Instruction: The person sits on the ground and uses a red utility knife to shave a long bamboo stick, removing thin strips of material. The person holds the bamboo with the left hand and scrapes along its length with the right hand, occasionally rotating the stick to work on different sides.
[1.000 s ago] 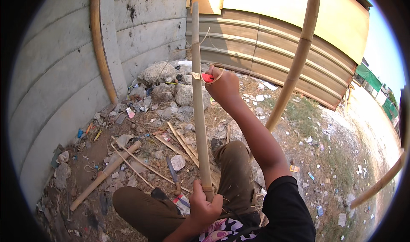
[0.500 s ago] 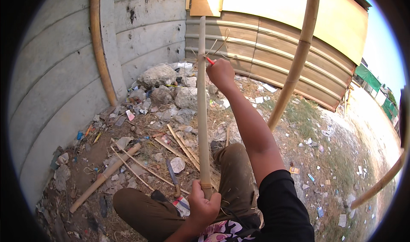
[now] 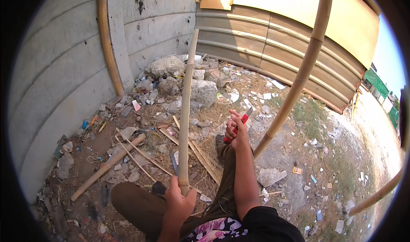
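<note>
My left hand (image 3: 179, 204) is wrapped round the lower end of a long pale bamboo strip (image 3: 186, 105), just below a node. The strip rises away from me, tilted slightly right at its far end. To its right, over my knee, my right hand (image 3: 237, 131) is closed on a red utility knife (image 3: 244, 118). The knife's blade end points up and right, and the hand is apart from the strip. Partly behind the strip, a large knife (image 3: 174, 162) shows its blade near the ground.
A thick bamboo piece (image 3: 106, 167) and thin split strips (image 3: 200, 160) lie on littered ground. Rocks (image 3: 166, 66) sit by the grey wall (image 3: 64, 71). A slanted bamboo pole (image 3: 294, 88) stands close on my right; a corrugated metal wall (image 3: 273, 43) stands behind.
My right hand has come back from the strip's far end toward my knee, still holding the red knife. The strip's far end has lowered and shifted left; the thin shavings there no longer show.
</note>
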A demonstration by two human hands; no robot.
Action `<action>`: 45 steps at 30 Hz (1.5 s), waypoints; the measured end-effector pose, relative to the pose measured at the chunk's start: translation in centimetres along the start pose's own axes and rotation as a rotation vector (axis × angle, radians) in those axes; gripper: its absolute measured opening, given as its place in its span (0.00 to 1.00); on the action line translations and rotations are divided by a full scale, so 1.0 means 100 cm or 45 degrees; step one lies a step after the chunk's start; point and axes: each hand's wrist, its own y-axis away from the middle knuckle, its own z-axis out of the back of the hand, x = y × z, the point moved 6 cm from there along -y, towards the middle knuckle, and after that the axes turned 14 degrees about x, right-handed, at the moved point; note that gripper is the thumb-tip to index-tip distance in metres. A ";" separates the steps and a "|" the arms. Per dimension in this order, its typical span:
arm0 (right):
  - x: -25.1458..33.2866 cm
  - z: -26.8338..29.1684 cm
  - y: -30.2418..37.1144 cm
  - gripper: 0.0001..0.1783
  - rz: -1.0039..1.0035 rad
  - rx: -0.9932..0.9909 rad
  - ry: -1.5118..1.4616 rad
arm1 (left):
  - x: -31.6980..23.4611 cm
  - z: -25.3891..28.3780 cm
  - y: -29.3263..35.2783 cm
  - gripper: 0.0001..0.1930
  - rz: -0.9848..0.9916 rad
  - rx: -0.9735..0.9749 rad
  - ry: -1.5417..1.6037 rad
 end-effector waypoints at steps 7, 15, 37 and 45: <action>-0.027 -0.072 0.018 0.39 -0.068 0.367 -0.282 | 0.070 0.020 0.120 0.16 0.441 0.190 -0.366; -0.045 -0.086 0.023 0.14 -0.016 0.409 -0.496 | 0.058 0.037 0.168 0.18 0.808 0.384 -0.610; -0.053 -0.121 0.048 0.28 0.079 0.113 0.521 | 0.049 -0.017 -0.036 0.20 0.341 0.271 0.864; -0.073 -0.098 0.031 0.22 0.083 0.047 0.400 | 0.055 -0.016 -0.034 0.19 0.369 0.261 0.873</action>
